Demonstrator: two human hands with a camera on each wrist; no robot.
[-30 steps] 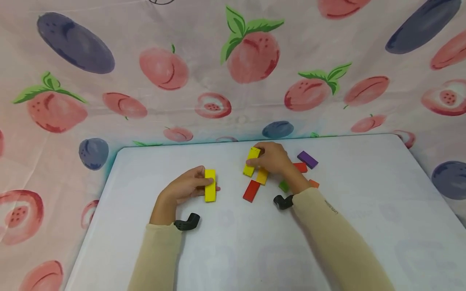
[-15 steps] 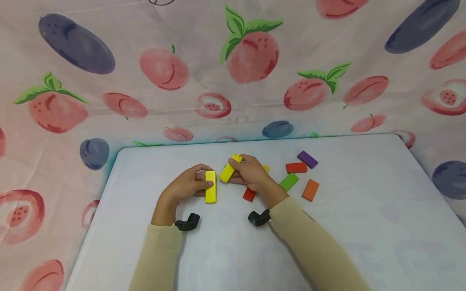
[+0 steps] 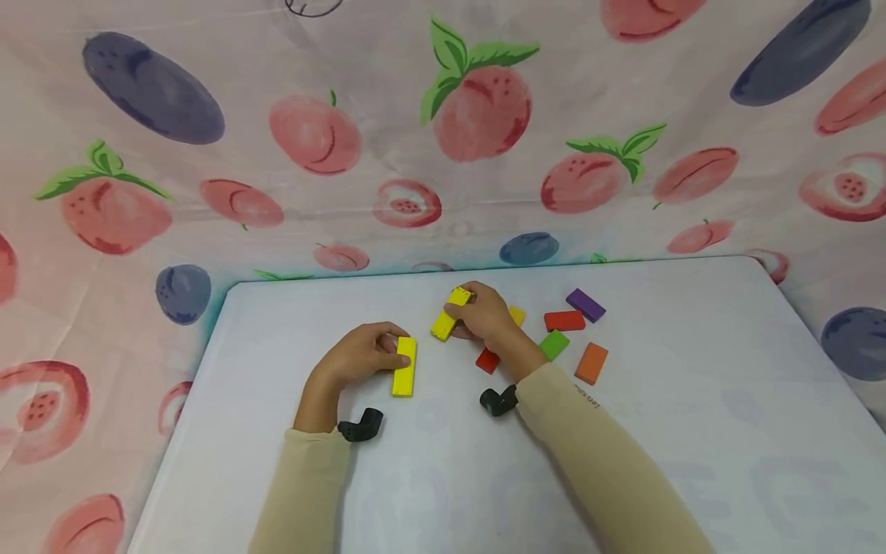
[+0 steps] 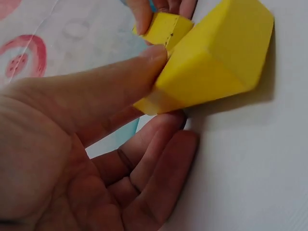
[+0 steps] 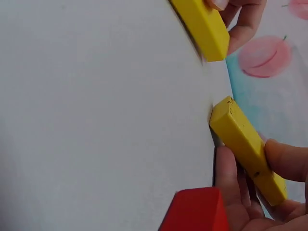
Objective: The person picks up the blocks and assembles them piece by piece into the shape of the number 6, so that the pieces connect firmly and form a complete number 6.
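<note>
My left hand (image 3: 363, 355) pinches a yellow block (image 3: 404, 368) between thumb and fingers, on the left half of the white table. In the left wrist view this yellow block (image 4: 216, 57) is large, with the thumb on its side and the lower fingers curled below it. My right hand (image 3: 490, 314) holds a second yellow block (image 3: 451, 314), slanted, a little further back and to the right. Dark specks mark this second block (image 5: 248, 147) in the right wrist view. A gap separates the two blocks in the head view.
Right of the hands lie a red block (image 3: 564, 320), a purple block (image 3: 585, 305), a green block (image 3: 554, 344) and an orange block (image 3: 591, 363). Another red block (image 3: 487, 360) and a yellow-orange block (image 3: 516, 315) are partly hidden by the right arm. Fruit-patterned cloth (image 3: 457, 192) hangs behind the table.
My right hand carried its yellow block leftward from beside the other blocks, then drew slightly back to the right. The left hand's block has shifted slightly nearer and leans a little.
</note>
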